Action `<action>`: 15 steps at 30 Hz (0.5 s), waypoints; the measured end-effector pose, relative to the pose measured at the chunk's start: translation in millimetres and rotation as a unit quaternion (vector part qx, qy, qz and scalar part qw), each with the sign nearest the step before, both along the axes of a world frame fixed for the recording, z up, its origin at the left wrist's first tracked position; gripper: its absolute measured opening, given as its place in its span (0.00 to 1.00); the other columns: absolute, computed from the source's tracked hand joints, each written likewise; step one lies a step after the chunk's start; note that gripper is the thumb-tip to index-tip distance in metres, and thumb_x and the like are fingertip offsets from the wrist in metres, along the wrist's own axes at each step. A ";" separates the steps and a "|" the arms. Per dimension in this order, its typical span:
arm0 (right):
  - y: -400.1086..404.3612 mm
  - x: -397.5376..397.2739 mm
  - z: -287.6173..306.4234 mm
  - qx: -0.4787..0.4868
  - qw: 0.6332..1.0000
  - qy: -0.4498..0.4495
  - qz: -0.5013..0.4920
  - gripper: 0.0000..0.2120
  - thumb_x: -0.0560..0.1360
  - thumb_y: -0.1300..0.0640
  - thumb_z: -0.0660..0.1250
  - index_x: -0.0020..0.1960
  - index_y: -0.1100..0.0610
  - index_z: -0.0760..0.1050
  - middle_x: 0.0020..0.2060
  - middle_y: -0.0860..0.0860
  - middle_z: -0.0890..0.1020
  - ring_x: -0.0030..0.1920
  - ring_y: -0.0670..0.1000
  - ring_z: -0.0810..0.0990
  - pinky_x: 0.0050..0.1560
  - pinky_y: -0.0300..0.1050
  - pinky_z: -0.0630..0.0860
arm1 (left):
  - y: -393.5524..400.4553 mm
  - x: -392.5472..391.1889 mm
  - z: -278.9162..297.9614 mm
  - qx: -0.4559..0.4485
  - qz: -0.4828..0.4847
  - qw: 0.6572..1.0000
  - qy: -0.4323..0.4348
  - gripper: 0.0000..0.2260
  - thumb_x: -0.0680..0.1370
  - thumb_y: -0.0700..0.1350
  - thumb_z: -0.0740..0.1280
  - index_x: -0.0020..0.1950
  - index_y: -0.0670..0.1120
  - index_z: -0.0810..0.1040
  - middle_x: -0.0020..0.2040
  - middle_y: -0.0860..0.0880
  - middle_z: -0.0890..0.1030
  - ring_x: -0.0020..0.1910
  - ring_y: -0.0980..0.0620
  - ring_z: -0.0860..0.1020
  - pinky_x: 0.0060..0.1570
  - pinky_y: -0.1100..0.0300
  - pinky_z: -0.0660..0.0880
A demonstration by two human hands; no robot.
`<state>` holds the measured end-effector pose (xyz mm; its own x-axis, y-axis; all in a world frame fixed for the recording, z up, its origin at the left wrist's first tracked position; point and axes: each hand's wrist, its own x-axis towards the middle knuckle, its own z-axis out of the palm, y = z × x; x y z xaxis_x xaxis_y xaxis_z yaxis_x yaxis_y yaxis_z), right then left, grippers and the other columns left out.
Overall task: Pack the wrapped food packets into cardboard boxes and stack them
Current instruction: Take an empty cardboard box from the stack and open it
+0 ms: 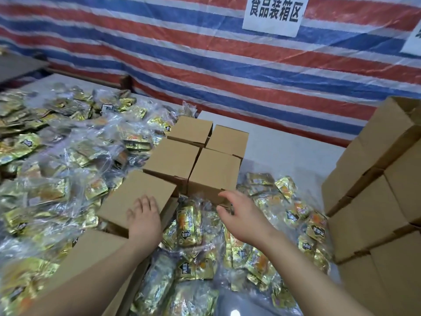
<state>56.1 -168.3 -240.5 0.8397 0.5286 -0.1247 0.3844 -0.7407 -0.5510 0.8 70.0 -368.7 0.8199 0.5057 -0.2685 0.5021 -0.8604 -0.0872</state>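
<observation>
Cardboard box sits closed among the gold food packets, beside four finished boxes; left hand presses flat on its lid, fingers straight, likely steadying it. Right hand hovers, fingers loosely apart, holding nothing.

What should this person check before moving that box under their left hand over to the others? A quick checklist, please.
1. Lid of the closed box shut: ok, its top lies flat.
2. Left hand on it: ok, resting flat on top; no grip yet.
3. Right hand free: ok, open, holds nothing.
4. Cluster of four boxes steady: ok, all closed and side by side.
5. Path clear: not ok, loose packets lie between.
6. Box filled: cannot tell.
</observation>
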 end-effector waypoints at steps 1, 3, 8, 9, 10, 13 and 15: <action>0.5 -0.4 -0.5 -0.002 1.000 0.000 -0.003 0.22 0.82 0.47 0.60 0.74 0.51 0.67 0.70 0.46 0.71 0.69 0.46 0.69 0.67 0.42 0.65 | -2.9 -0.7 7.3 0.013 -0.005 1.000 0.010 0.36 0.79 0.44 0.59 0.79 0.38 0.40 0.80 0.39 0.47 0.79 0.37 0.49 0.75 0.39 0.55; 1.2 -0.8 -0.6 -0.002 1.000 -0.002 -0.004 0.22 0.82 0.47 0.59 0.74 0.51 0.67 0.70 0.46 0.71 0.69 0.47 0.70 0.67 0.43 0.66 | -11.4 -0.7 29.8 0.052 -0.018 0.998 0.020 0.35 0.80 0.44 0.61 0.79 0.36 0.44 0.79 0.37 0.53 0.78 0.36 0.55 0.72 0.37 0.61; 4.4 5.1 15.7 0.021 0.999 -0.037 -0.011 0.27 0.80 0.48 0.62 0.77 0.50 0.61 0.74 0.48 0.66 0.74 0.50 0.64 0.74 0.52 0.62 | -32.2 2.8 116.4 0.067 -0.111 0.991 -0.036 0.14 0.79 0.37 0.62 0.64 0.44 0.71 0.51 0.47 0.78 0.49 0.48 0.79 0.43 0.56 0.76; 3.2 8.9 23.5 0.025 0.998 -0.062 -0.015 0.30 0.79 0.48 0.63 0.79 0.48 0.57 0.76 0.47 0.62 0.76 0.50 0.60 0.76 0.53 0.58 | -38.1 4.0 134.4 0.044 -0.129 0.989 -0.059 0.11 0.79 0.37 0.62 0.60 0.46 0.73 0.46 0.50 0.79 0.44 0.49 0.79 0.38 0.57 0.75; 0.9 13.1 32.7 0.020 0.995 -0.093 -0.012 0.33 0.78 0.48 0.65 0.79 0.46 0.55 0.77 0.47 0.59 0.77 0.50 0.56 0.78 0.55 0.54 | -44.7 5.0 152.1 0.014 -0.145 0.986 -0.082 0.09 0.80 0.39 0.62 0.59 0.47 0.74 0.44 0.51 0.79 0.42 0.49 0.80 0.38 0.57 0.75; -18.2 29.0 58.8 -0.054 0.978 -0.198 0.018 0.33 0.76 0.49 0.67 0.78 0.45 0.57 0.77 0.48 0.61 0.78 0.51 0.55 0.79 0.57 0.46 | -71.2 11.8 191.0 -0.092 -0.207 0.965 -0.136 0.09 0.83 0.48 0.60 0.57 0.50 0.78 0.47 0.50 0.82 0.46 0.47 0.80 0.46 0.52 0.80; -40.4 33.9 68.6 -0.116 0.968 -0.218 0.033 0.25 0.75 0.50 0.66 0.72 0.46 0.69 0.69 0.48 0.73 0.72 0.52 0.67 0.76 0.57 0.55 | -92.8 17.9 201.0 -0.160 -0.256 0.942 -0.147 0.10 0.83 0.50 0.60 0.56 0.50 0.79 0.48 0.50 0.82 0.48 0.48 0.79 0.50 0.50 0.79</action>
<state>90.0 -208.7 -171.9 0.8050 0.5825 0.1126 0.5933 -0.7914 -0.1471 18.7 -22.8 -167.7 0.9970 -0.0453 -0.0631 -0.0247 -0.9551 0.2951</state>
